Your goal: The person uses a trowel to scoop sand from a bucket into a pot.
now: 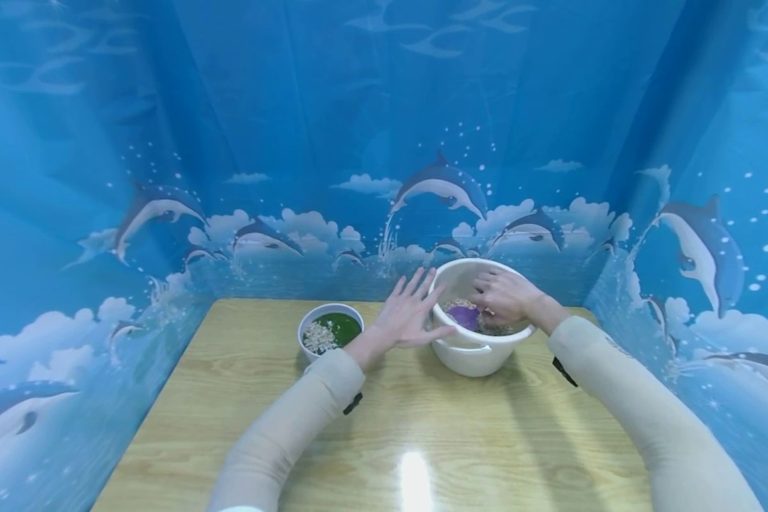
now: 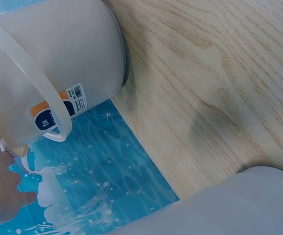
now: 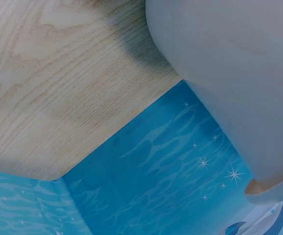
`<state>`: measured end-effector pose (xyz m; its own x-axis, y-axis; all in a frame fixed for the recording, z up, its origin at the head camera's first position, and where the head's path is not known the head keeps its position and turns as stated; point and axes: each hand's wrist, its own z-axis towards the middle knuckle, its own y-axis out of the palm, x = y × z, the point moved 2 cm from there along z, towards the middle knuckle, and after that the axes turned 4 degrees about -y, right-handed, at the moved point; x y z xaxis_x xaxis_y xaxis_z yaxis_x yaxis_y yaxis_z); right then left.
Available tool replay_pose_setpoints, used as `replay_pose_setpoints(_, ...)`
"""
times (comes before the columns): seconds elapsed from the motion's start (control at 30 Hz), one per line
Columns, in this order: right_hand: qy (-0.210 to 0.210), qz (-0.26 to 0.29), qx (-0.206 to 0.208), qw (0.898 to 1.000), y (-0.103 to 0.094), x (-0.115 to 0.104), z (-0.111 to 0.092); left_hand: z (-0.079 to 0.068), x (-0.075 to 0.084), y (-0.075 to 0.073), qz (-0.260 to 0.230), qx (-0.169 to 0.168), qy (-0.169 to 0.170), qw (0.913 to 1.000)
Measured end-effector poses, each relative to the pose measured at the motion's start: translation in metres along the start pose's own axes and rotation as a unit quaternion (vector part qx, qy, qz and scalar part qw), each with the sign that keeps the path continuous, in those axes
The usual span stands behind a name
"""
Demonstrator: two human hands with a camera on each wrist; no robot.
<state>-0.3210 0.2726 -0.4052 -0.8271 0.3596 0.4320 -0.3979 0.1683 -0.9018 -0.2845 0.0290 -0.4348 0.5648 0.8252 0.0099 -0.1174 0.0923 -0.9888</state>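
A white bucket (image 1: 475, 359) stands on the table, with pale grainy flakes (image 1: 496, 330) inside. My right hand (image 1: 502, 295) reaches into it over the far right rim, fingers curled at a purple scoop (image 1: 464, 317) that sits among the flakes. The scoop's handle is hidden by the hand. My left hand (image 1: 409, 313) is at the bucket's left rim, fingers straight and spread. In the left wrist view, fingertips (image 2: 24, 198) show beside the bucket's rim. Left of that hand stands a white bowl (image 1: 304, 348), green inside, with pale flakes (image 1: 318, 337) along its left part.
The wooden table (image 1: 384, 427) ends at a blue dolphin-print curtain (image 1: 333, 178) behind and at both sides. The bucket's white handle (image 2: 43, 83) hangs down its side, across a label (image 2: 78, 98). In the right wrist view the bucket's wall (image 3: 220, 63) fills the right side.
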Motion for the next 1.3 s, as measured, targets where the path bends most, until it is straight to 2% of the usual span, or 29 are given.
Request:
replay_pose_setpoints(0.63,0.039,0.028,-0.009,0.999,-0.007,0.001,-0.013,0.0,0.002,-0.001,0.008,-0.007,0.002,0.9999)
replay_pose_setpoints(1.03,0.036,0.033,0.046,0.998,-0.011,0.005,-0.018,0.002,-0.001,-0.002,0.014,-0.003,-0.005,0.9999)
replay_pose_setpoints(1.3,0.052,0.044,0.041,0.997,-0.012,0.005,-0.021,0.001,0.0,-0.002,0.01,-0.001,0.0,0.9999)
